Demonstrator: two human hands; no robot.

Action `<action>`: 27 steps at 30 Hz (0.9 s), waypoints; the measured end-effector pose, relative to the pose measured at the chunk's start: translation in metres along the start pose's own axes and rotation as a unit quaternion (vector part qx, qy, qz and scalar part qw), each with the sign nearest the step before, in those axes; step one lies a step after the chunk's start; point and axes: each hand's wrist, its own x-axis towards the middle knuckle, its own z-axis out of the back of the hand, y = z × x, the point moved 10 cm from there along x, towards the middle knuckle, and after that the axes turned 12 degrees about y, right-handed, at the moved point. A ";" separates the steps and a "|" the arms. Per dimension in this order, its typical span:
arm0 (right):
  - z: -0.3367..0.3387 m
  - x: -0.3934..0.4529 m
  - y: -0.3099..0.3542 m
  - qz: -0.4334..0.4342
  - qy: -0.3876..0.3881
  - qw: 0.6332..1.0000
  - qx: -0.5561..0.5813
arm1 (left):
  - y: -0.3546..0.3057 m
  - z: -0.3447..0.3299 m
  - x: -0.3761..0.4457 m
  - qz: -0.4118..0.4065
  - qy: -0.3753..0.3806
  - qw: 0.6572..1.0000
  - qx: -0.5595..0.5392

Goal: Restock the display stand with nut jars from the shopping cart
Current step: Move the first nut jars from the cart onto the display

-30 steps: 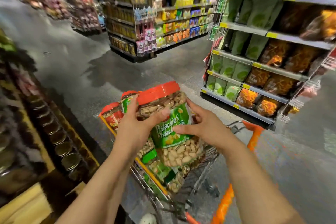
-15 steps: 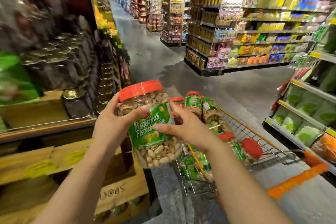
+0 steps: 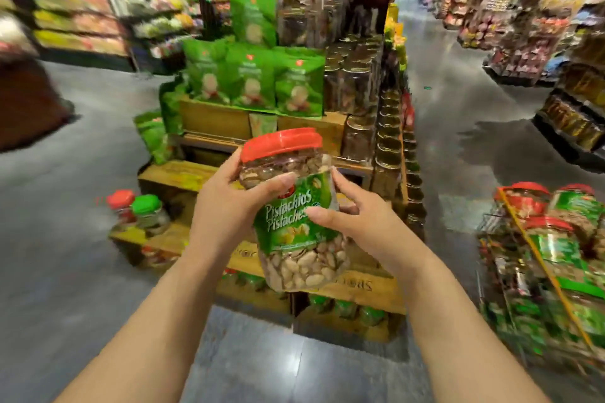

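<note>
A clear pistachio jar (image 3: 296,239) with a red lid and green label is held in front of me, tilted a little. My left hand (image 3: 226,203) grips its left side with the thumb across the label. My right hand (image 3: 357,222) holds the right side, thumb on the label. Behind the jar stands the wooden display stand (image 3: 196,175), stepped in tiers. The shopping cart (image 3: 523,275) is at the right edge, full of several red-lidded nut jars.
Two small jars (image 3: 139,209), one red-lidded and one green-lidded, sit on the stand's low left step. Green snack bags (image 3: 252,78) fill the top tier, dark jars (image 3: 370,101) its right side. Grey floor aisles run left and right, with shelving beyond.
My view has swung left, from the cart to the display stand. The jar stays in both hands, and the cart now lies at the right edge.
</note>
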 end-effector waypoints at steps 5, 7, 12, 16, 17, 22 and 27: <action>-0.116 0.041 0.022 0.018 0.043 0.998 0.036 | 0.012 0.117 -0.044 0.022 -0.051 0.998 0.033; -0.151 0.056 0.030 0.025 0.068 0.996 0.051 | 0.012 0.153 -0.060 0.029 -0.075 0.996 0.042; -0.215 0.095 0.046 0.050 0.117 0.989 0.076 | 0.011 0.224 -0.086 0.043 -0.131 0.988 0.075; -0.244 0.129 0.047 0.042 0.140 0.986 0.082 | 0.020 0.262 -0.088 0.057 -0.161 0.982 0.084; -0.248 0.138 0.047 0.041 0.145 0.985 0.079 | 0.024 0.270 -0.085 0.061 -0.164 0.981 0.085; -0.258 0.187 0.048 0.046 0.150 0.985 0.078 | 0.045 0.301 -0.048 0.074 -0.166 0.979 0.089; -0.250 0.259 0.046 0.047 0.149 0.983 0.099 | 0.075 0.338 0.015 0.084 -0.188 0.975 0.089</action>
